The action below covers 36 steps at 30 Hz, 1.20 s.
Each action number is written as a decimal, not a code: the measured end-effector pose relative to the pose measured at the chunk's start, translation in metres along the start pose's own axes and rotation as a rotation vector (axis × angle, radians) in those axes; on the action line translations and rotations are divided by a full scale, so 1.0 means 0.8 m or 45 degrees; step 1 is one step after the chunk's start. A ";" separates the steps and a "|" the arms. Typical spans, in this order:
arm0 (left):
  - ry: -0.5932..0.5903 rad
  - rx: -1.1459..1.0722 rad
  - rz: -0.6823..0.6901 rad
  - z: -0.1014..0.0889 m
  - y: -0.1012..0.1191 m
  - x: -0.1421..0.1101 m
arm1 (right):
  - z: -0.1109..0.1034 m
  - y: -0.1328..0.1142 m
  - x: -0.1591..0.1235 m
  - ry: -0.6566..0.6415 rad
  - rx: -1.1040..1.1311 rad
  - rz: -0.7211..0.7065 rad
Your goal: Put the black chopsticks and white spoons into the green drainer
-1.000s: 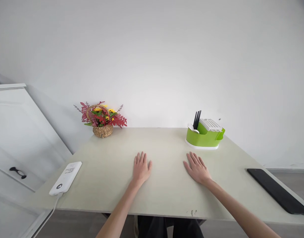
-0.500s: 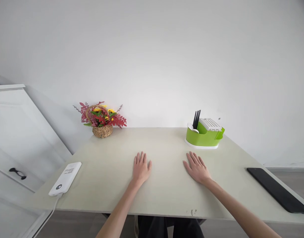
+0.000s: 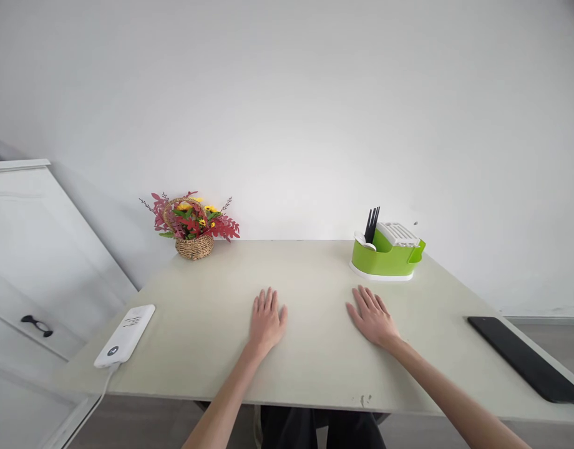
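- Left hand [image 3: 267, 324]: flat on table [image 3: 310, 349], slightly spread, empty.
- Right hand [image 3: 374, 321]: likewise flat, spread, empty.
- Green holder [image 3: 383, 260]: near right hand's twelve o'clock.
- Flower basket [image 3: 194, 247]: left hand's eleven o'clock.

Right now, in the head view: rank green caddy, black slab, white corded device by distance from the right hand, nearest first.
1. Green caddy: just beyond the right hand.
2. Black slab: off to the right, along the table edge.
3. White corded device: far left, past the left hand.
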<state>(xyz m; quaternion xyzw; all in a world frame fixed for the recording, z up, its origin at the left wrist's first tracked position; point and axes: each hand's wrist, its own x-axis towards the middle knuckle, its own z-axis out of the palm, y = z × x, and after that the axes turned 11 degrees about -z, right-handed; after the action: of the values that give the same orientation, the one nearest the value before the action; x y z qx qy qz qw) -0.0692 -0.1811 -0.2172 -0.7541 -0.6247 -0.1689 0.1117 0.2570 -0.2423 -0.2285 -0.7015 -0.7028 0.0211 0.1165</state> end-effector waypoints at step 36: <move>-0.058 -0.034 0.067 -0.031 0.000 -0.049 | -0.008 0.007 -0.007 0.016 0.018 -0.086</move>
<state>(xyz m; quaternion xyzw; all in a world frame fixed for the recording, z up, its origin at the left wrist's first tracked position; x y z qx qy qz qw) -0.0783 -0.2258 -0.2098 -0.7754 -0.6047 -0.1571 0.0920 0.2636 -0.2483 -0.2241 -0.6765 -0.7253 0.0177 0.1264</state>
